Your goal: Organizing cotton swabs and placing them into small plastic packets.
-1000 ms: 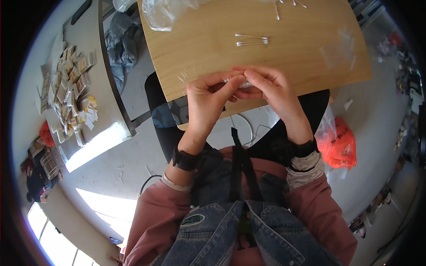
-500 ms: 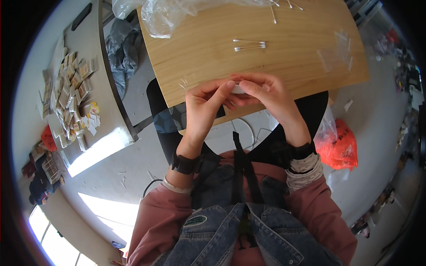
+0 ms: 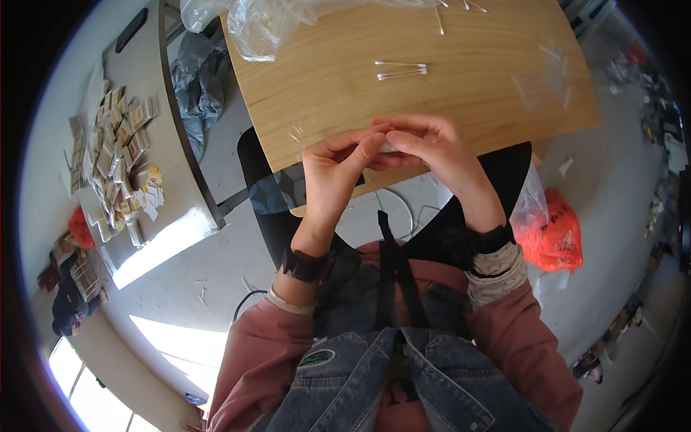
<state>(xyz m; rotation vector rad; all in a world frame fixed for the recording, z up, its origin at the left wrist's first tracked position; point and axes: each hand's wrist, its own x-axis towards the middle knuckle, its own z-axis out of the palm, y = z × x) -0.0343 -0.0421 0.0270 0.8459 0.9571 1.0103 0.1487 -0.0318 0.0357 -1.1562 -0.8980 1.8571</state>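
My left hand (image 3: 332, 162) and my right hand (image 3: 445, 153) meet at the near edge of the wooden table (image 3: 317, 86). Between the thumbs and curled fingers of both is a small white thing (image 3: 388, 148); the fingers cover most of it, so its kind does not show. Beyond my hands, a few cotton swabs (image 3: 402, 75) lie side by side on the tabletop. More loose swabs (image 3: 440, 21) are scattered at the far edge.
A clear plastic bag (image 3: 255, 32) covers the far left corner of the table. Thin clear plastic pieces (image 3: 540, 83) lie at its right. A side table (image 3: 180, 173) on the left bears a pile of small packs (image 3: 119, 147). A red bag (image 3: 554, 234) sits on the floor at right.
My thumbs have drawn closer together over the white thing, so less of it shows. Both hands otherwise stay in nearly the same place.
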